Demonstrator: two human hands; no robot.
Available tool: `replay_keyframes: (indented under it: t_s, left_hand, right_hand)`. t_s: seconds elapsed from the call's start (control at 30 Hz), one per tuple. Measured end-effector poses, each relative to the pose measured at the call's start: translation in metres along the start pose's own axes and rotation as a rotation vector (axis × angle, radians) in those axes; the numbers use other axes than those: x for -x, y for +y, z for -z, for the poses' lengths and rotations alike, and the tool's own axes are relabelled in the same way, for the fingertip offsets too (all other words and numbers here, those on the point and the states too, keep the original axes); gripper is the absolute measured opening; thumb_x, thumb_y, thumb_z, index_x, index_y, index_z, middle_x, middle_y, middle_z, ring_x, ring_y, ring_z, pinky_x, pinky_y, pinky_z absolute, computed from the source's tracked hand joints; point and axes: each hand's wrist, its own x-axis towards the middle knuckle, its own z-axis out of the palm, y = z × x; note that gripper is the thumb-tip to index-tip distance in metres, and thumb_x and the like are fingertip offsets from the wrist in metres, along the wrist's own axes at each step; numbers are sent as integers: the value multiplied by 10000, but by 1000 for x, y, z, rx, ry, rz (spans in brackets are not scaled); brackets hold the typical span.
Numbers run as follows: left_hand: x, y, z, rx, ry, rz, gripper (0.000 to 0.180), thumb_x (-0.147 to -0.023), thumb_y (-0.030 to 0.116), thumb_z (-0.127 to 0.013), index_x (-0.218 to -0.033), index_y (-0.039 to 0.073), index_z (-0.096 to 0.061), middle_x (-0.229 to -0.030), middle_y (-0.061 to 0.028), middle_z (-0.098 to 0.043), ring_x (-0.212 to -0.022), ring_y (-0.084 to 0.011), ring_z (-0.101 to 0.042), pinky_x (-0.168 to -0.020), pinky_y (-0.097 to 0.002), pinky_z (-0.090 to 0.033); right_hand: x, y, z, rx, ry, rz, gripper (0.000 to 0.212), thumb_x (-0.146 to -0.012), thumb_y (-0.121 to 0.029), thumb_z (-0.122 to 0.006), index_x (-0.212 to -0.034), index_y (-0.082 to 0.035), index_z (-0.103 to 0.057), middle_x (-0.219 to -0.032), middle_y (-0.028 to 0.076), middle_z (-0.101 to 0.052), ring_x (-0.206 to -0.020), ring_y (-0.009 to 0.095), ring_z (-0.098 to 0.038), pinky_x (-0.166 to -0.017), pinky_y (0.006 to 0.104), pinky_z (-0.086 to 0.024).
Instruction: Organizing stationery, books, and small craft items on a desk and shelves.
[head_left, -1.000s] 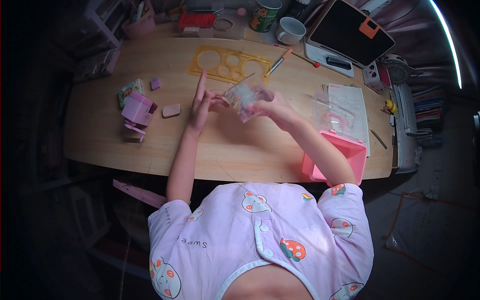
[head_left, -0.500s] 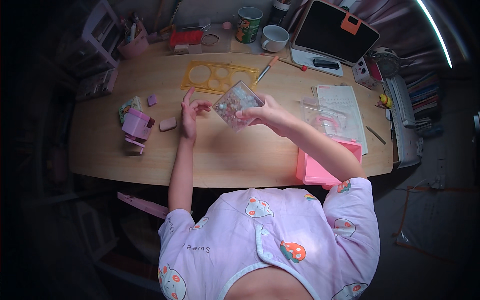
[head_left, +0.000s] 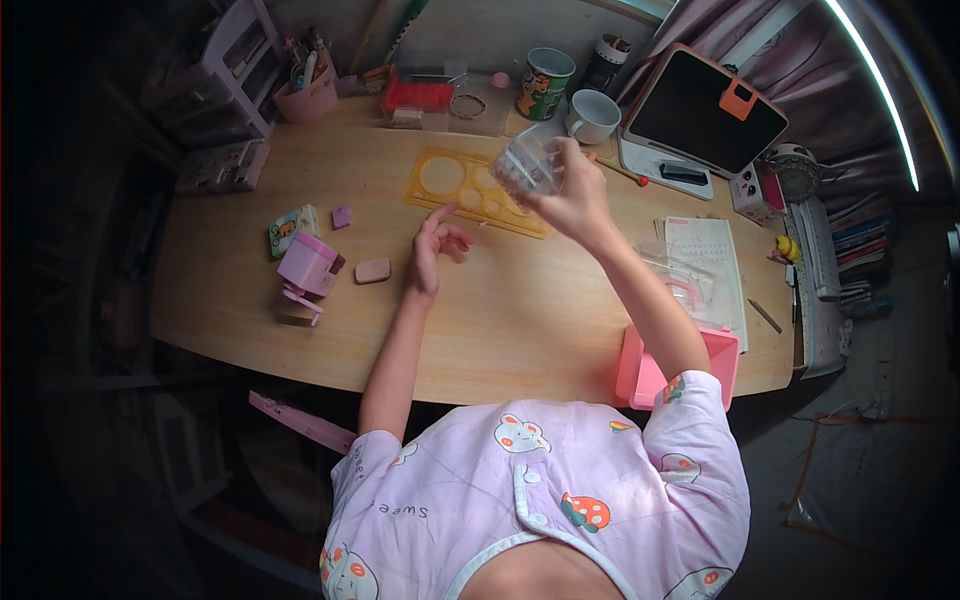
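Observation:
My right hand point(head_left: 578, 195) grips a clear square box point(head_left: 524, 165) by its right side and holds it tilted above the far middle of the table. Small pale pieces show blurrily through its walls. My left hand point(head_left: 434, 248) hovers with loosely bent, parted fingers, holding nothing. A yellow see-through stencil ruler point(head_left: 424, 195) with round holes lies just beyond it, partly behind the box. To the left of that hand are a pink eraser point(head_left: 373, 271) and a pink hand-crank sharpener point(head_left: 309, 264).
Below my right forearm stands an open pink box point(head_left: 630, 368), beside a clear lid point(head_left: 700, 272) and paper sheets point(head_left: 722, 250). A white mug point(head_left: 594, 117), a green can point(head_left: 546, 84) and a tablet point(head_left: 700, 105) line the back. A small purple block point(head_left: 342, 216) lies left.
My right hand has lifted the clear box away and to the right, tilting it differently. The whole view has shifted slightly. My left hand stays open.

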Motion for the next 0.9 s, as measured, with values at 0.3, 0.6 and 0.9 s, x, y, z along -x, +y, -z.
replay_keyframes:
  t_s: [0.3, 0.6, 0.9]
  left_hand:
    - [-70, 28, -19, -288, 207, -384, 232, -789, 180, -398, -825, 0, -540, -564, -35, -521, -574, -100, -496, -573, -228, -379]
    - [-266, 110, 69, -1854, -335, -512, 118, -663, 103, -566, -729, 25, -506, -766, -124, -546, -761, -289, -531, -648, -380, -441]
    - [-318, 97, 59, -1971, -725, -559, 389, -615, 139, -626, -899, 11, -393, -804, -148, -533, -784, -287, -530, -648, -359, -446]
  right_hand:
    - [-84, 33, -25, -261, 145, -291, 581, -513, -227, -719, -940, 36, -426, -844, 110, -516, -721, 146, -523, -521, 227, -442]
    - [-113, 47, -46, -384, 129, -362, 535, -623, -241, -650, -999, 32, -384, -950, 122, -470, -807, 156, -500, -556, 243, -466]
    - [-130, 64, -63, -504, 121, -310, 534, -633, -200, -641, -1041, 16, -371, -979, 119, -470, -867, 165, -484, -616, 242, -445]
